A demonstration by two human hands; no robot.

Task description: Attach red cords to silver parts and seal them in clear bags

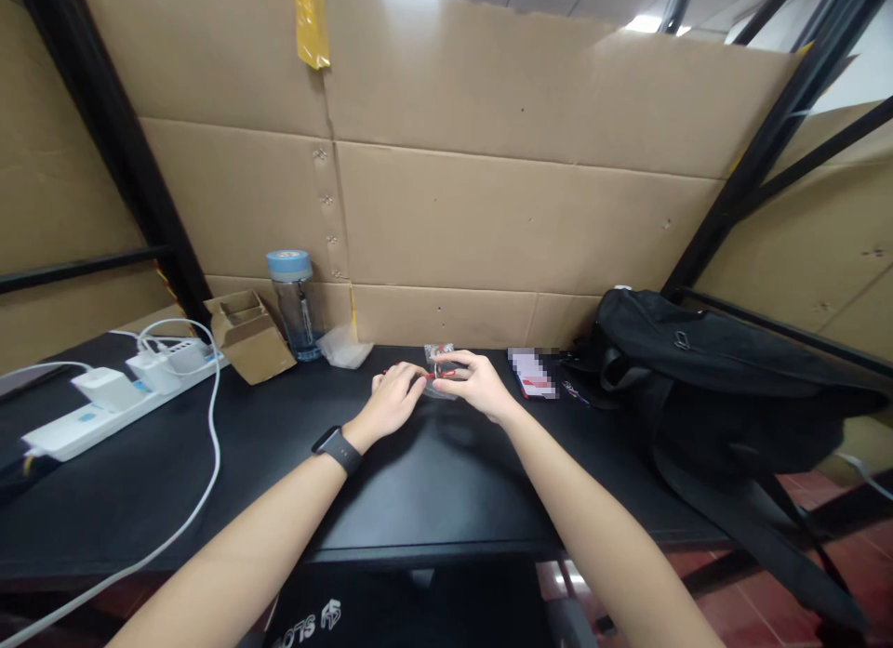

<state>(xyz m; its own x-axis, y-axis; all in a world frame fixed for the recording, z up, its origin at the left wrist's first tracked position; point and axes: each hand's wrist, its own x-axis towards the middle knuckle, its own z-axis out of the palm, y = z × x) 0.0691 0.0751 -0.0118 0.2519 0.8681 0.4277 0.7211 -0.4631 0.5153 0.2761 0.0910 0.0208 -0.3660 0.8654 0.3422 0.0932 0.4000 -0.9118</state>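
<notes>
Both my hands meet near the back of the black desk (419,481). My left hand (392,402), a dark band on its wrist, has its fingers curled on a small red thing (427,376) that I cannot name. My right hand (474,383) pinches the same small piece from the right side, over a bit of clear wrapping (439,352). The piece is mostly hidden by my fingers.
A clear bottle with a blue cap (293,304) and a small cardboard box (249,337) stand at the back left. A white power strip (104,402) with chargers and cable lies far left. A black bag (704,378) fills the right side. Cardboard walls stand behind.
</notes>
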